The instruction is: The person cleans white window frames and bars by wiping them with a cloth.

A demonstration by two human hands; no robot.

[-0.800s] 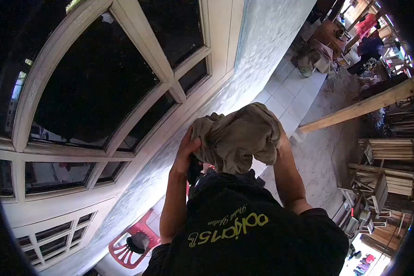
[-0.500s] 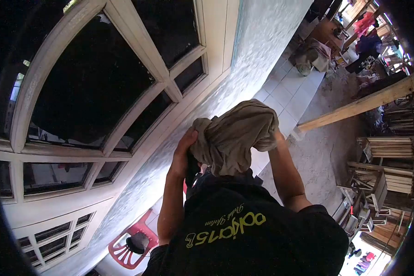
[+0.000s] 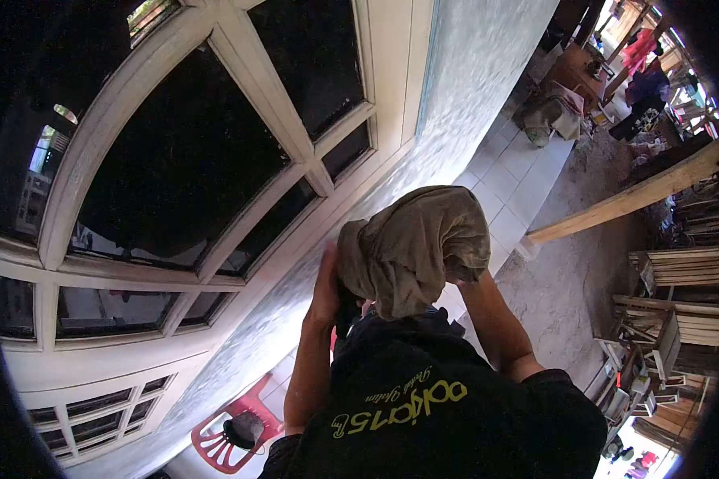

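A crumpled grey-brown cloth (image 3: 415, 247) is bunched up in front of my chest, above my black shirt with yellow lettering (image 3: 407, 407). At the cloth's left edge, my left hand (image 3: 326, 283) holds it from the side, its fingertips slightly blurred. My right hand (image 3: 475, 285) is at the lower right of the cloth, which covers its fingers. Both forearms reach up from the shirt sleeves.
A cream door frame with dark glass panes (image 3: 299, 144) and a pale wall (image 3: 471, 64) stand at the left. A red plastic chair (image 3: 256, 399) holds a dark item. A wooden post (image 3: 631, 195) slants at the right, near stacked wooden pieces (image 3: 683, 267).
The cloth has shifted slightly down and looks more rounded and bunched. My left hand has loosened its curl along the cloth's edge. The whole view has moved slightly.
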